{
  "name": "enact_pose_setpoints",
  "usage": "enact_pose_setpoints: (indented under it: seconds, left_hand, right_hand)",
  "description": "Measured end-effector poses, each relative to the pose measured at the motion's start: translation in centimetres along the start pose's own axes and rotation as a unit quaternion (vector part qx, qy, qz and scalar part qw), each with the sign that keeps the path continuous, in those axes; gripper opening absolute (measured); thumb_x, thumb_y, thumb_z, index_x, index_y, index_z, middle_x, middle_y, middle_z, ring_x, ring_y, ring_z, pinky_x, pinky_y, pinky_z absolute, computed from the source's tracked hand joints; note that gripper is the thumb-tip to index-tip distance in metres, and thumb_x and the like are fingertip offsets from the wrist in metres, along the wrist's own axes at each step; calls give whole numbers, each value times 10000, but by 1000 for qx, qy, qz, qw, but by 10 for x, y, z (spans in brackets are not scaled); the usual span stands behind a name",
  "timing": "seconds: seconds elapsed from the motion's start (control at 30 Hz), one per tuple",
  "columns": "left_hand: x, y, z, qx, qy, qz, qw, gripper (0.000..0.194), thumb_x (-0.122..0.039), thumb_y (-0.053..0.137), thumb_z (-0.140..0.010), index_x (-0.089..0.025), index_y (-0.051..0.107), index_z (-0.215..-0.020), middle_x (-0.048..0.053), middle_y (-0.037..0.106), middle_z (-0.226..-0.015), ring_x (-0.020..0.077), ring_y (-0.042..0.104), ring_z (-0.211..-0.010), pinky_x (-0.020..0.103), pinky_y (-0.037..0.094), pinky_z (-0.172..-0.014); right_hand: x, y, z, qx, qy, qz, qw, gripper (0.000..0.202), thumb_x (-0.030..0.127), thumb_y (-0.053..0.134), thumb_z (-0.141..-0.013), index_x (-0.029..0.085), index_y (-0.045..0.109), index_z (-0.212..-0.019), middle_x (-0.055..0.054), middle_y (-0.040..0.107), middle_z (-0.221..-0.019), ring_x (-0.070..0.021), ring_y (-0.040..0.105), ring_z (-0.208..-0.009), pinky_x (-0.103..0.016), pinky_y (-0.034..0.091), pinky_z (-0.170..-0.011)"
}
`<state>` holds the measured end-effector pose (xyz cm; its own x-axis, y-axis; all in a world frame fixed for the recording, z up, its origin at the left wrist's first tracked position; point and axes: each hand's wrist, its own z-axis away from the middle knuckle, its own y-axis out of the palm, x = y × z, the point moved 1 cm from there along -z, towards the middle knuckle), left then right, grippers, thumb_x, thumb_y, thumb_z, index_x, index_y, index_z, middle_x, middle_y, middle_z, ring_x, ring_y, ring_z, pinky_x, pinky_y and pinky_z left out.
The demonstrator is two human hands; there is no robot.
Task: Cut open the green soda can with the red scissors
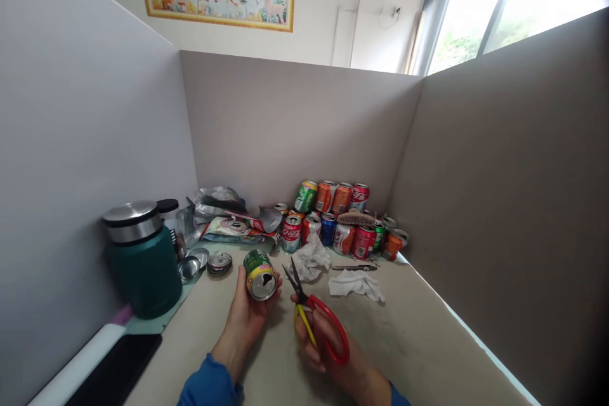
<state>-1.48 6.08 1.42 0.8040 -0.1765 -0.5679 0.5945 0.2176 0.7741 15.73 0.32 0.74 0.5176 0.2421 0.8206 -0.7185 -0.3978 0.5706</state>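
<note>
My left hand is wrapped round a green and yellow drink can. The can is tilted so that its silver top, with the mouth opened, faces me. In my right hand is a pair of scissors with one red and one yellow handle. Their dark blades are spread slightly apart and point up and forward, a short way right of the can and not touching it. A crumpled white tissue lies on the table just beyond the blades. Some of my right fingers are hidden behind the handles.
Several drink cans are stacked at the back. Another tissue and a craft knife lie right of centre. Cut can ends, a teal flask and a black phone are left. Grey panels enclose the table.
</note>
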Motion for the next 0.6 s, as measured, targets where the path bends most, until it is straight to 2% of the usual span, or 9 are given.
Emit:
enact_pose_setpoints:
  seconds: [0.2, 0.43, 0.6]
  left_hand:
    - [0, 0, 1, 6, -18, 14, 1000, 440, -487, 495, -950, -103, 637, -1110, 123, 741, -892, 223, 733, -758, 300, 605, -599]
    - [2, 1, 5, 31, -38, -11, 999, 508, -539, 481, -939, -104, 625, -1158, 129, 736, -864, 238, 725, -723, 285, 558, -488]
    - [7, 9, 12, 63, -47, -53, 996, 466, -485, 498, -948, -76, 619, -1133, 139, 732, -852, 235, 713, -694, 273, 524, -438]
  right_hand:
    - [-11, 11, 7, 12, 26, 86, 996, 538, 616, 704, -798, 195, 598, -1116, 18, 592, -735, -28, 410, -423, -148, 255, -361]
    - [-14, 12, 5, 22, 31, 88, 995, 555, 654, 646, -823, 197, 575, -1132, 7, 592, -788, -44, 410, -436, -155, 297, -355]
    - [-15, 12, 4, 34, 0, 74, 997, 585, 706, 604, -821, 189, 589, -1094, -15, 609, -838, -59, 446, -495, -169, 319, -408]
